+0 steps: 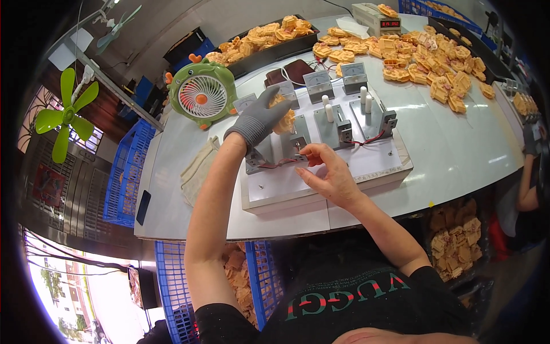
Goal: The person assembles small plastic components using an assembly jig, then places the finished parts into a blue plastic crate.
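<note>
My left hand [262, 118], in a grey knit glove, grips a yellow-orange plastic part [285, 121] over the left side of a white test fixture [321, 192]. The part is partly hidden by the glove. My bare right hand [327, 172] is at the fixture's front, its fingertips by a small metal lever on a grey block [298, 143]. Its thumb is spread from the curled fingers, and nothing shows between them. To the right stand two metal plates with white pegs [368, 103]. Panel meters [318, 86] line the fixture's back.
Many yellow-orange parts [452, 63] are heaped at the back right; more fill a black tray [275, 54]. A green animal-shaped fan [220, 109] stands left of the fixture, near a beige cloth [197, 172] and a phone [144, 207]. Blue crates [172, 275] sit below. Another person's arm [528, 178] shows at right.
</note>
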The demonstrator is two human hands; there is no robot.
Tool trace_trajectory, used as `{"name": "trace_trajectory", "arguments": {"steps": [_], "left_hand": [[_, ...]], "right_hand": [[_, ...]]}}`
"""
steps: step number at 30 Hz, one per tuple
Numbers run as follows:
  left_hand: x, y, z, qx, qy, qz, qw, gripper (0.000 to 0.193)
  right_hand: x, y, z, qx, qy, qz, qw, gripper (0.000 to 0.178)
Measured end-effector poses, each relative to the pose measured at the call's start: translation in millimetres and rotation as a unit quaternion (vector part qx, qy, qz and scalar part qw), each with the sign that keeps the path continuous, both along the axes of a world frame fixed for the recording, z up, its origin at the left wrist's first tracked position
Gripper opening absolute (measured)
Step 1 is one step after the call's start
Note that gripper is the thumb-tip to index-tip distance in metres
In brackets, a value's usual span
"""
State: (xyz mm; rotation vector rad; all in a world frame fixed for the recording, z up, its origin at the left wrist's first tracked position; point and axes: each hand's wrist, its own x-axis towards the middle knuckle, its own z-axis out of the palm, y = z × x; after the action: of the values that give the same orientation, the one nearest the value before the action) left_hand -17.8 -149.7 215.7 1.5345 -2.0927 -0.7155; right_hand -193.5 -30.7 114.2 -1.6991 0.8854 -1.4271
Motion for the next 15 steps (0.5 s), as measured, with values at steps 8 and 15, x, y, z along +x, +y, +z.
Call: {"name": "trace_trajectory", "arguments": {"steps": [8,15], "left_hand": [[-21,6,2,-0.063,-0.124,-0.056,0.989,0.080],[-20,4,-1,-0.005,-0.163,-0.032,0.986,0.077]], "right_hand": [[-3,-1,-1,-0.014,0.002,-0.010,1.000,0.037],[2,-2,-5,0.006,0.000,-0.010,1.000,0.036]]}}
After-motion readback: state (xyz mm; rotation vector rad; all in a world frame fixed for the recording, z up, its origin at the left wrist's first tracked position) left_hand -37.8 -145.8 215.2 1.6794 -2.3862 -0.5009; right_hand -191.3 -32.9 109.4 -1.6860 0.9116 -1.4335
